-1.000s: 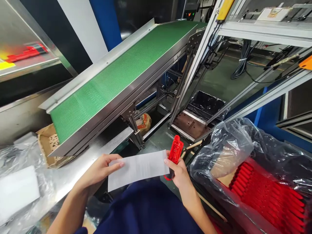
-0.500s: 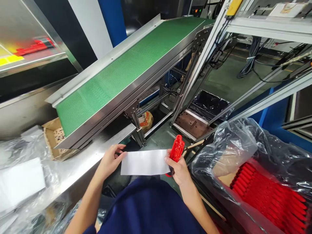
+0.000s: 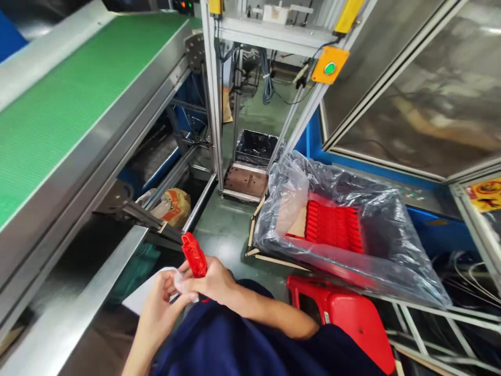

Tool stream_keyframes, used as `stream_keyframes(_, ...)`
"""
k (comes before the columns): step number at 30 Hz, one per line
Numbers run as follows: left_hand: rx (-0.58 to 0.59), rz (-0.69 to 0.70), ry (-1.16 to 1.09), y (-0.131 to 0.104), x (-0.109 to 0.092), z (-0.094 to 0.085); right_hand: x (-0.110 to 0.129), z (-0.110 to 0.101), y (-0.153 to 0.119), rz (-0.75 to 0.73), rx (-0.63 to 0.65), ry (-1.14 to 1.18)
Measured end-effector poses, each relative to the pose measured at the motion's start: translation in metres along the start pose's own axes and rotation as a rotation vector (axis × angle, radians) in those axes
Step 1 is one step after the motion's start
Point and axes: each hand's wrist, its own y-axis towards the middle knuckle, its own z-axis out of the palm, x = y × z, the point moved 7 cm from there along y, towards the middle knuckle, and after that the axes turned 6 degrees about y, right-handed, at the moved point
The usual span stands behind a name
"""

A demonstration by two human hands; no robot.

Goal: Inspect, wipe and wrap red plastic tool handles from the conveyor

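Lying left of the lined bin (image 3: 407,245) at the scene's right, the white sheet (image 3: 143,293) is pinched between the left hand's (image 3: 162,300) closed fingers and thumb; the right hand (image 3: 213,282) grips the red part (image 3: 193,256), its fingers closed, meeting the sheet.

Ribbed and mostly matt on the green conveyor belt (image 3: 78,89) at ten o'clock; smooth, softly shining metal along the side rail (image 3: 117,121). Bright, sleek metal on the bench (image 3: 84,310) at eight. Thin, papery white on the sheet (image 3: 139,295) and glossy red plastic on the piece (image 3: 194,256), both past seven. Matt navy cloth on the shirt (image 3: 230,342) at six. Smooth plastic on the stool (image 3: 354,316) at five; crinkled, glossy clear plastic in the liner (image 3: 395,230) toward four.
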Motion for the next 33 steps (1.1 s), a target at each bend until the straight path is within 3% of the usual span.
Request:
stream_keyframes(3,0.052,-0.001,0.029,0.000,0.001,0.002,0.002,-0.009,-0.001,-0.024,-0.014,0.013)
stream_keyframes(6,0.031,-0.023,0.065,0.000,0.001,0.000,0.005,-0.017,0.002,-0.071,-0.076,0.004)
stream_keyframes(13,-0.254,-0.012,0.280,0.004,0.013,-0.023,0.010,-0.040,0.010,-0.137,-0.264,-0.182)
stream_keyframes(18,-0.261,-0.044,0.904,0.026,0.013,-0.009,-0.022,-0.048,0.013,0.013,-0.182,-0.202)
stream_keyframes(24,-0.216,-0.061,0.971,0.053,0.034,0.003,-0.059,-0.039,0.003,0.227,-0.016,-0.103)
stream_keyframes(33,-0.230,0.102,0.933,0.043,0.045,0.014,-0.079,-0.049,0.008,0.367,-0.058,-0.057)
